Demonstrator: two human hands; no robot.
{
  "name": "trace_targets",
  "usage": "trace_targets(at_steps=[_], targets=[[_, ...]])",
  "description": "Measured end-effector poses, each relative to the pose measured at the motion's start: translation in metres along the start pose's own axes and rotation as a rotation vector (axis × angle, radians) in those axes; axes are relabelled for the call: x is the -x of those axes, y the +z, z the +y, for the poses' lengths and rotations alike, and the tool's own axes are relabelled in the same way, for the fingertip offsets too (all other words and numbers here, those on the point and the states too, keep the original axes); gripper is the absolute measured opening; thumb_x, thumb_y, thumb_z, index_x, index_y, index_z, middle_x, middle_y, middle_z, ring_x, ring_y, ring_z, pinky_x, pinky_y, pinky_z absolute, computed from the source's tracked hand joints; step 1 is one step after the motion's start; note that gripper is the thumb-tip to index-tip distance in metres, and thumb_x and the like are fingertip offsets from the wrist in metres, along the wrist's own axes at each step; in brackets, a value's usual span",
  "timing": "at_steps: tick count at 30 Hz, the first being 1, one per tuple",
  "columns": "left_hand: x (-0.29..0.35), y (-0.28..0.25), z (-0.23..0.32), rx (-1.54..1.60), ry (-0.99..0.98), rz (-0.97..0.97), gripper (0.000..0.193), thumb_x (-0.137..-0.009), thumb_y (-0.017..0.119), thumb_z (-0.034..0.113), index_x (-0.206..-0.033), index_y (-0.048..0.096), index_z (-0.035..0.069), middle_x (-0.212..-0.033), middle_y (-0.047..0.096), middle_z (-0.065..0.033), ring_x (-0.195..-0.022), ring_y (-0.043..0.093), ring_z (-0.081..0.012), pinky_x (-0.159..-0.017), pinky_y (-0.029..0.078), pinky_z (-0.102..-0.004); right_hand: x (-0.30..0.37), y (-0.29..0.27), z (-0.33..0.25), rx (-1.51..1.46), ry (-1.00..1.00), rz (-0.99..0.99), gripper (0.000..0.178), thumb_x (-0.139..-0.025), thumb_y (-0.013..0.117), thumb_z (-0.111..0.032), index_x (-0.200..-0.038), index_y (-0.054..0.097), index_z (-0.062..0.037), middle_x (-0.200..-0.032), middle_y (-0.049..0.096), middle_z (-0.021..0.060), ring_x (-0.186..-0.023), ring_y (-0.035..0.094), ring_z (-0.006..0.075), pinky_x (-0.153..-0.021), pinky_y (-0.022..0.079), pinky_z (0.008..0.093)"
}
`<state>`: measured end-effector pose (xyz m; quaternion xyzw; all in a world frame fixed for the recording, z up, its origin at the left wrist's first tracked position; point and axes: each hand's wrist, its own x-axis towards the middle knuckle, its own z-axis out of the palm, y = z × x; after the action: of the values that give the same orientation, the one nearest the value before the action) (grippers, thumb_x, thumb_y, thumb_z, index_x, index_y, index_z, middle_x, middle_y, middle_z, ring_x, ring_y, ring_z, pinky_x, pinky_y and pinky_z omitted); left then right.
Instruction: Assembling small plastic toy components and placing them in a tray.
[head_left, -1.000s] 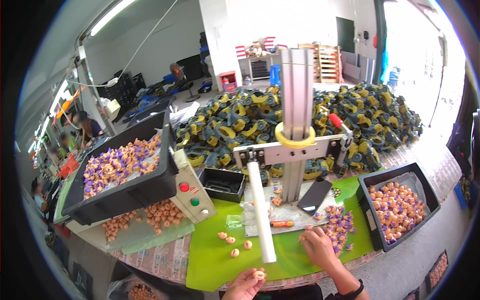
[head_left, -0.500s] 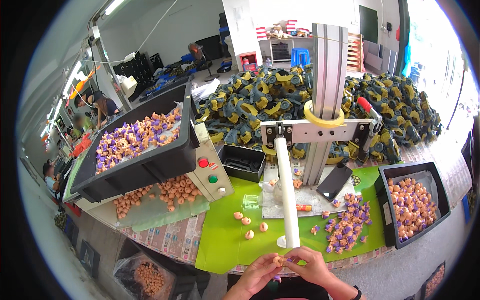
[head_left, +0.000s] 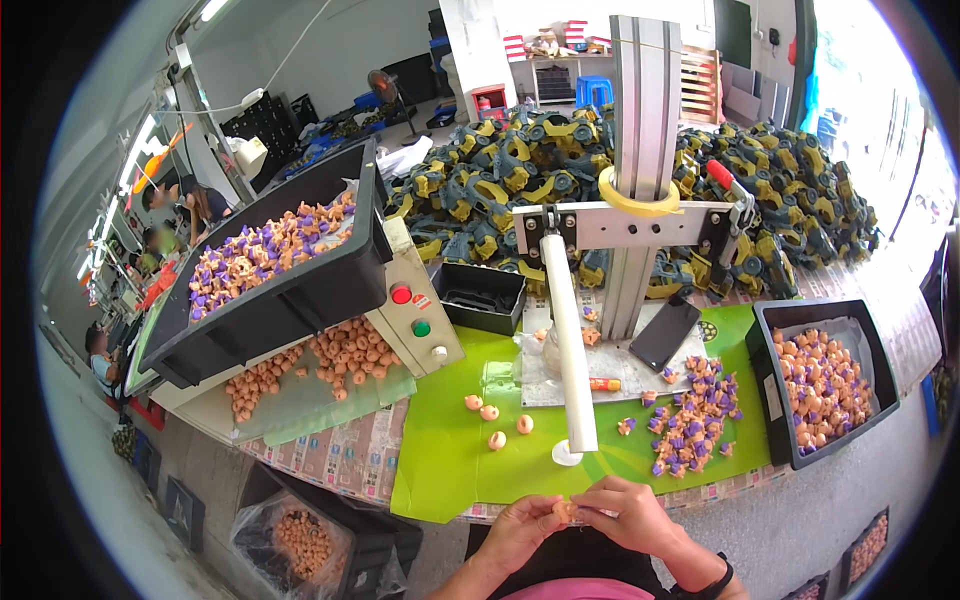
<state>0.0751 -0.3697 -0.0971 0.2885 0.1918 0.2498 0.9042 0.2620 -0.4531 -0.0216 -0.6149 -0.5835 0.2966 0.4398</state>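
Note:
At the mat's front edge, my left hand (head_left: 525,532) and my right hand (head_left: 628,516) meet, their fingertips pinched round a small peach-coloured toy figure part (head_left: 565,512). My fingers cover much of it, so its exact shape cannot be made out. Just beyond them stands a bench press, its long white lever (head_left: 570,350) slanting down over a white round knob (head_left: 566,454). Several round peach toy heads (head_left: 497,440) lie on the green mat (head_left: 450,478) to the left. A heap of small purple-and-peach toy bodies (head_left: 692,425) lies to the right of the lever.
A black bin (head_left: 880,400) of assembled toy figures stands at right. At left, a tilted black crate (head_left: 290,335) sits on a control box (head_left: 400,240) with buttons. A phone (head_left: 666,333) lies by the press column (head_left: 640,130). Yellow-and-grey toy vehicles (head_left: 490,200) are piled behind.
The view has tipped down, so the bench shows higher in the picture. My hands stay together on the small part; a purple bit seen below them before no longer shows.

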Motion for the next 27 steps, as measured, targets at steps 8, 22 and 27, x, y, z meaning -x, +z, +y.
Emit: trace_targets(at_steps=[8, 22, 27], targets=[[0.012, 0.002, -0.005, -0.044, 0.015, 0.019, 0.024, -0.086, 0.067, 0.002, -0.109, 0.064, 0.005, -0.104, 0.066, -0.0091, -0.094, 0.064, -0.0166, -0.088, 0.052, -0.0304, 0.006, -0.003, -0.004, -0.015, -0.036, -0.05, 0.017, -0.081, 0.073, -0.01, -0.097, 0.073, -0.007, -0.086, 0.068, 0.0105, -0.075, 0.068, 0.0235, -0.067, 0.054, 0.0321], [0.024, 0.019, 0.002, -0.234, 0.144, 0.069, 0.022, -0.083, 0.067, -0.005, -0.104, 0.066, 0.003, -0.097, 0.068, -0.0075, -0.09, 0.065, -0.0152, -0.086, 0.052, -0.0279, 0.008, -0.001, -0.014, -0.049, -0.086, -0.089, 0.018, -0.08, 0.073, -0.007, -0.097, 0.073, -0.0085, -0.085, 0.067, 0.0097, -0.076, 0.067, 0.0224, -0.066, 0.054, 0.0322], [0.025, 0.021, -0.001, -0.183, 0.216, 0.134, 0.02, -0.082, 0.068, -0.006, -0.1, 0.066, 0.002, -0.097, 0.067, -0.0079, -0.091, 0.065, -0.0141, -0.085, 0.053, -0.0267, 0.008, 0.012, -0.009, -0.04, -0.128, 0.021, 0.018, -0.078, 0.074, -0.005, -0.096, 0.074, -0.0081, -0.084, 0.068, 0.0091, -0.075, 0.067, 0.0217, -0.065, 0.053, 0.032]])
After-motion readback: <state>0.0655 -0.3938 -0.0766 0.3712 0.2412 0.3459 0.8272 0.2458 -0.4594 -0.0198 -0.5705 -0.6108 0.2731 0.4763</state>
